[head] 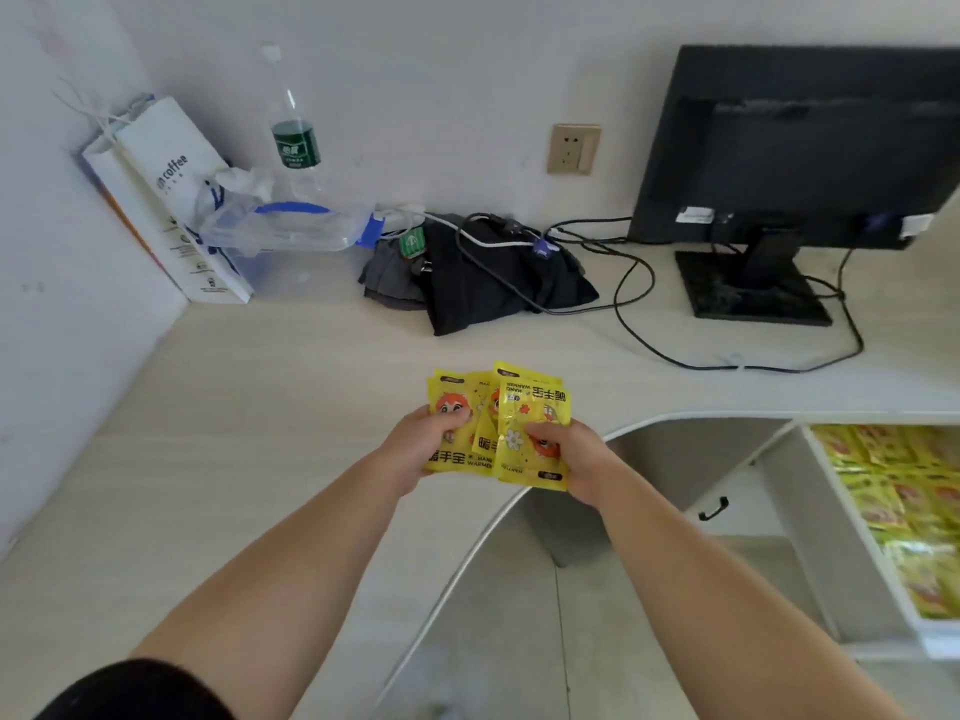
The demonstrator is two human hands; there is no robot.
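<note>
Our left hand [415, 449] pinches one side of a fanned bunch of yellow hand-warmer packets [530, 402], thumb on top. Our right hand [576, 459] has its grip closed on the other side. The bunch hangs above the worktop [234, 433], near its edge. We judge we are sorting; next we square the edges before setting them down, perhaps in the drawer [854, 517] at right.

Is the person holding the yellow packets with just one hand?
No, the left hand and the right hand both grip the packets.

Left hand [415, 449] and right hand [571, 459] holding fanned yellow packets [457, 402] over pale desk [260, 407], monitor [800, 142] behind
</note>
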